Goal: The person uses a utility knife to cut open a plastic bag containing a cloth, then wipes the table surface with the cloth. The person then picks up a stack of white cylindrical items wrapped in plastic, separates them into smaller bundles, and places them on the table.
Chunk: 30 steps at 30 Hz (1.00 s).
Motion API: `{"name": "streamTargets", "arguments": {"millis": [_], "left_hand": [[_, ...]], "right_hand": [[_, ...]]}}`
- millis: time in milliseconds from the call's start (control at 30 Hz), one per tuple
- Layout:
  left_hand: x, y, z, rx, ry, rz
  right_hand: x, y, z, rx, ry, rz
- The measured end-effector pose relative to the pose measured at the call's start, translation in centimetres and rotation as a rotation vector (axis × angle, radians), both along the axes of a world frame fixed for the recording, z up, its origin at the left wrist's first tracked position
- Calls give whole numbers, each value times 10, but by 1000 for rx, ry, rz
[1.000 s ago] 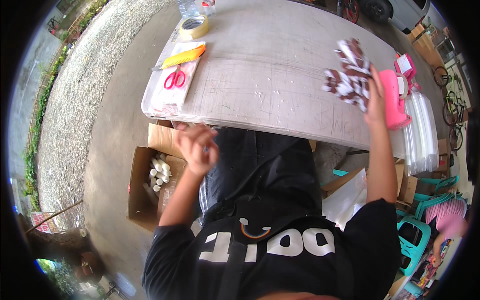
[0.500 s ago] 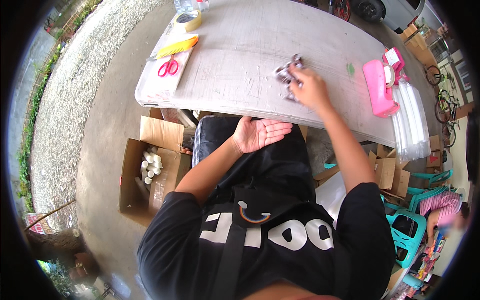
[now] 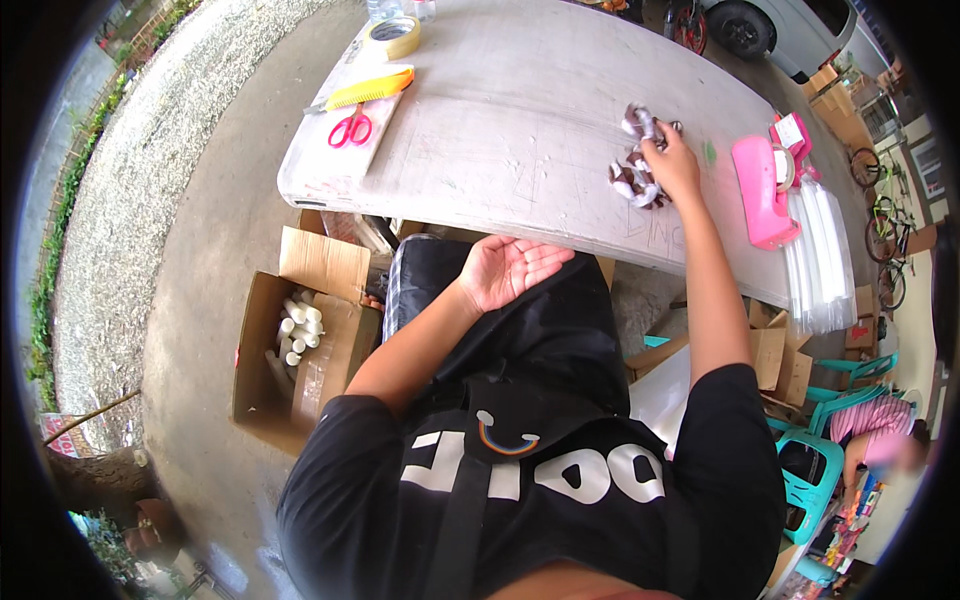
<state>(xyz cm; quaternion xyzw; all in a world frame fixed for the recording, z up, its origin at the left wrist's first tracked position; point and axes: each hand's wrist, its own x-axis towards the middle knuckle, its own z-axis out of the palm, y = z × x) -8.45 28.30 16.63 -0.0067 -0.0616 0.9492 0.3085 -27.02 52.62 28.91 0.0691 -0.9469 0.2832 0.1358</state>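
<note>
My right hand (image 3: 674, 166) is closed on a crumpled brown-and-white cloth (image 3: 640, 180), which is pressed to the tabletop toward the right. Parts of the cloth stick out past my fingers on the left. My left hand (image 3: 505, 272) lies palm up with fingers stretched out, just below the near edge of the white table (image 3: 500, 90). Nothing rests in that palm. Small pale crumbs and scratches mark the table between the two hands and the far left.
At the table's left lie red-handled scissors (image 3: 350, 128), a yellow-handled cutter (image 3: 370, 88) and a tape roll (image 3: 393, 37). A pink tape dispenser (image 3: 762, 190) and bagged white tubes (image 3: 822, 245) sit at its right. A cardboard box (image 3: 262, 350) holds white tubes. Another person (image 3: 870, 430) is at far right.
My right hand has moved to the right across the table with the cloth, nearer the pink dispenser. My left hand stays palm up in nearly the same place.
</note>
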Motion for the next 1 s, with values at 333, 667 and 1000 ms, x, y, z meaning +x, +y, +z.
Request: {"name": "streamTargets", "arguments": {"millis": [333,667,1000], "left_hand": [[7,-1,9,4,-66,-22],[4,-2,1,167,113,14],[9,-14,11,21,-78,-56]], "right_hand": [[-1,-108,1,54,-12,543],[106,-96,8,-331,-257,891],[137,-26,-16,-32,95,65]]}}
